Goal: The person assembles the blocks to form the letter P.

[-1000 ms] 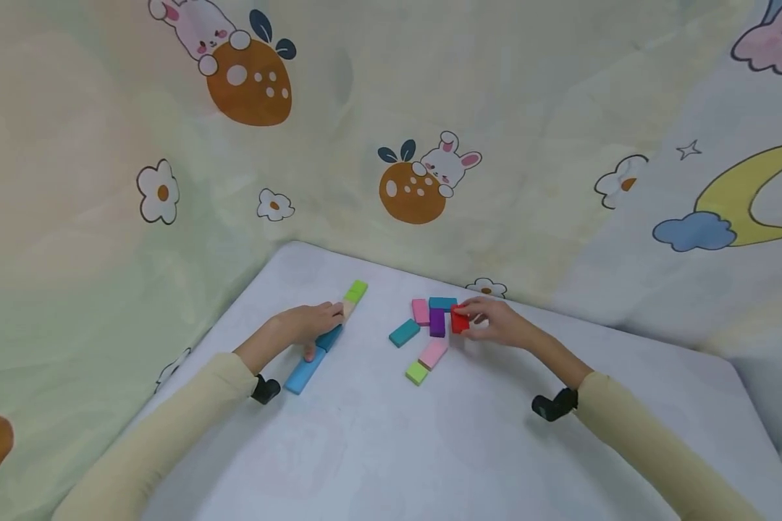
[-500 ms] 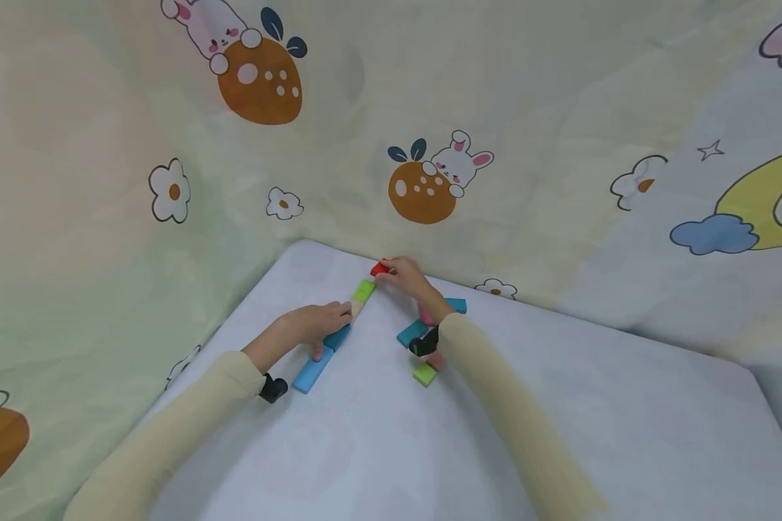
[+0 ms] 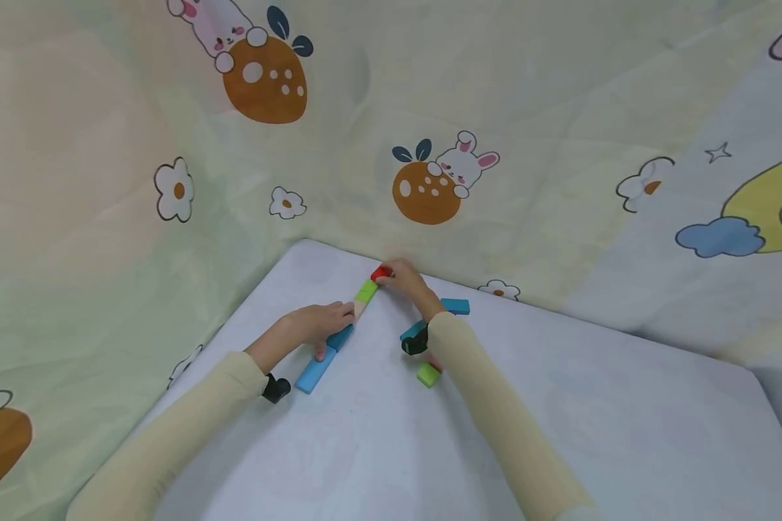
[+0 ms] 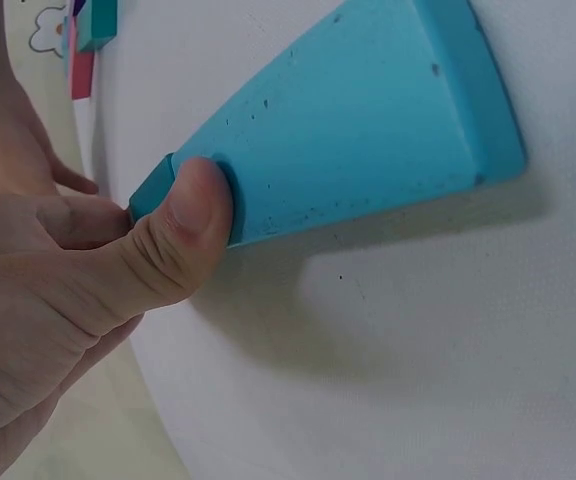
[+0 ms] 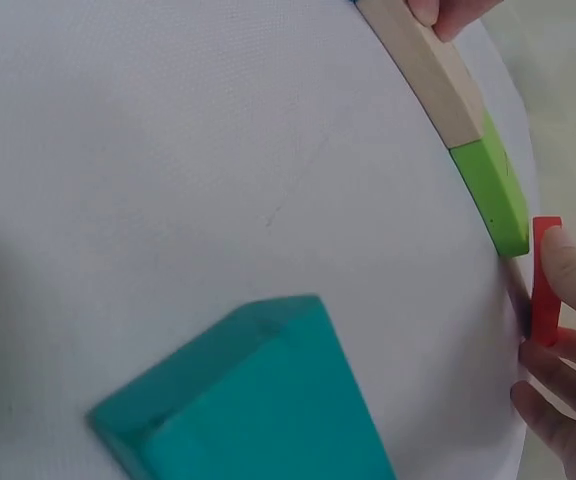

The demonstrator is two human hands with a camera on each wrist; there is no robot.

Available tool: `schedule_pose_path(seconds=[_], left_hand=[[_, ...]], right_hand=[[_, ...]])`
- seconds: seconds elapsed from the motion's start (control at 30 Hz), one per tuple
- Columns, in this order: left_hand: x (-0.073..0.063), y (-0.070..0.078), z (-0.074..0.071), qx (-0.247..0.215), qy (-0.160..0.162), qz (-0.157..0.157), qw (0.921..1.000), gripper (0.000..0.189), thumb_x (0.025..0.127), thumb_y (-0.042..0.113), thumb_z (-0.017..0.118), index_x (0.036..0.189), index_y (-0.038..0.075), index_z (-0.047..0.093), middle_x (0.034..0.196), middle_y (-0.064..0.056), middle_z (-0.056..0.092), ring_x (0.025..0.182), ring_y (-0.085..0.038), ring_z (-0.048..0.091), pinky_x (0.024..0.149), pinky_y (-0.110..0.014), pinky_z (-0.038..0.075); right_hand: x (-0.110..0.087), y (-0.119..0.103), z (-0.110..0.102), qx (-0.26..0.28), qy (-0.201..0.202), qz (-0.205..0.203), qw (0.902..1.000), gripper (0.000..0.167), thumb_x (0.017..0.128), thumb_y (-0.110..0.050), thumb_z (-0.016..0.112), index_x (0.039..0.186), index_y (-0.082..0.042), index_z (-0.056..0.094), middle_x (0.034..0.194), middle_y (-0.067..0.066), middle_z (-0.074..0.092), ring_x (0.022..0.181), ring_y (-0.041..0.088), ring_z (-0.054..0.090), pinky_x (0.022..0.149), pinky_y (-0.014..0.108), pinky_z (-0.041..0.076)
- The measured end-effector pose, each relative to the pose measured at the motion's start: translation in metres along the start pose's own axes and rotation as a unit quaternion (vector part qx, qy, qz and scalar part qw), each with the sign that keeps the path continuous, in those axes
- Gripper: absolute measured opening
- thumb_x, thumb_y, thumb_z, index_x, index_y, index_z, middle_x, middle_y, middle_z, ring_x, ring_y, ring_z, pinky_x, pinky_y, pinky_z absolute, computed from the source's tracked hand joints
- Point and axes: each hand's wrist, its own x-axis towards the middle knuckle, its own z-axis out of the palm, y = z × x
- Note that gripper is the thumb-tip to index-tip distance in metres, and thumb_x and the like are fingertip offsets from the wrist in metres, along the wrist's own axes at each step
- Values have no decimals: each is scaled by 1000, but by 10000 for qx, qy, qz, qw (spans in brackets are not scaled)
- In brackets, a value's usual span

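A row of blocks runs diagonally on the white table: a light blue one (image 3: 316, 372) nearest, then a darker blue one (image 3: 341, 336), a wooden one (image 3: 360, 307) and a light green one (image 3: 366, 291). My left hand (image 3: 305, 323) rests along this row, its thumb (image 4: 193, 205) pressing at the blue blocks and its fingertips (image 5: 443, 15) on the wooden block. At the row's far end my right hand (image 3: 406, 278) pinches a red block (image 5: 545, 280) between thumb and fingers. In the right wrist view the red block stands close beyond the green block's end.
Right of the row lie loose blocks: a teal one (image 3: 412, 331), a blue one (image 3: 455, 306) and a green one (image 3: 429, 375). My right forearm hides others among them. Behind the table's far edge hangs a patterned cloth (image 3: 528, 181).
My right hand has carried the red block left from the loose group to the far end of the row, then slightly down towards the green block. The left hand stays on the row.
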Motion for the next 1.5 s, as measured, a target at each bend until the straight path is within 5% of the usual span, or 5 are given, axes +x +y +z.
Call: schedule_pose_path(seconds=[0.83, 1.0, 1.13, 1.27, 1.5], left_hand=[[12, 13, -10, 124, 84, 165, 9998, 88, 68, 37, 86, 137, 9, 41, 135, -5, 40, 112, -17, 44, 95, -30, 49], [10, 12, -8, 47, 35, 128, 9999, 89, 67, 37, 87, 137, 9, 41, 133, -5, 40, 111, -17, 44, 94, -30, 50], [9, 11, -6, 11, -19, 74, 10000, 88, 67, 38, 87, 137, 10, 41, 129, -4, 42, 110, -17, 44, 93, -28, 50], [6, 8, -5, -69, 35, 12, 10000, 87, 67, 36, 87, 137, 10, 42, 129, -5, 43, 111, -18, 45, 94, -29, 50], [-1, 4, -3, -82, 98, -19, 9999, 83, 67, 33, 87, 134, 9, 44, 127, -6, 45, 110, -19, 46, 92, -28, 52]], right_hand=[[-9, 12, -3, -733, 64, 128, 9972, 44, 95, -30, 62, 134, -9, 55, 132, 10, 56, 122, 24, 49, 107, 37, 44], [-15, 8, -3, -1175, -320, 222, 9923, 53, 99, -37, 53, 148, -17, 41, 158, 10, 29, 146, 29, 26, 117, 47, 31], [-28, 1, -22, -1436, -40, -150, 9895, 59, 101, -36, 47, 154, -19, 27, 163, 12, 10, 152, 32, 11, 121, 48, 20], [-54, -4, -53, -1288, 219, -899, 9873, 56, 101, -29, 51, 152, -16, 31, 159, 14, 25, 149, 31, 23, 119, 45, 26], [-119, 19, -52, -1917, -775, -2180, 9538, 48, 95, -17, 62, 141, -10, 50, 145, 13, 50, 137, 30, 46, 108, 42, 43]])
